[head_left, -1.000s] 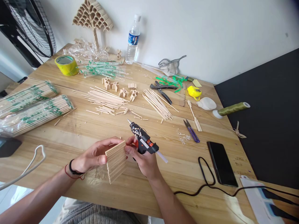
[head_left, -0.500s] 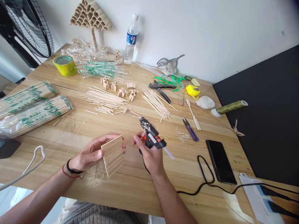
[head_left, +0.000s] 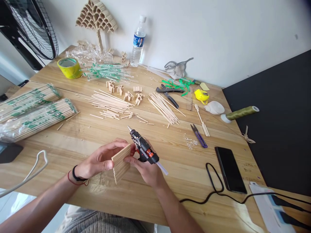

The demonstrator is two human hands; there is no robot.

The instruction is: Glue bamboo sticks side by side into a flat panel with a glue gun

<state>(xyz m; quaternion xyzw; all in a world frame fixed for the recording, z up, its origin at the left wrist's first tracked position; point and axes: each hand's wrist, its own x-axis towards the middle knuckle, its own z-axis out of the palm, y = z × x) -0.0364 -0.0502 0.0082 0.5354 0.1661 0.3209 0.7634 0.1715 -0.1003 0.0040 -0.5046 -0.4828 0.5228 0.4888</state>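
Note:
My left hand (head_left: 100, 160) is closed on a small panel of glued wooden sticks (head_left: 120, 161), holding it upright just above the wooden table (head_left: 80, 136). My right hand (head_left: 145, 168) grips a black and orange glue gun (head_left: 142, 147) and its fingertips also touch the panel's right edge. The gun's metal nozzle points up and to the left, away from me. A clear glue stick pokes out of the gun's back end. A black band and a red string circle my left wrist.
Loose sticks (head_left: 110, 103) and more sticks (head_left: 164, 108) lie mid-table, with packed bundles (head_left: 34, 118) at left. Pliers (head_left: 167, 94), purple snips (head_left: 199, 136), a phone (head_left: 230, 170), a black cord (head_left: 213, 184), yellow tape (head_left: 69, 67), a water bottle (head_left: 138, 40), a stick tree (head_left: 97, 19) and a fan (head_left: 31, 26) surround them.
My right hand had drawn the glue gun off to the right, away from the panel. It has now come back left and touches the panel's edge again, and the panel is tilted more.

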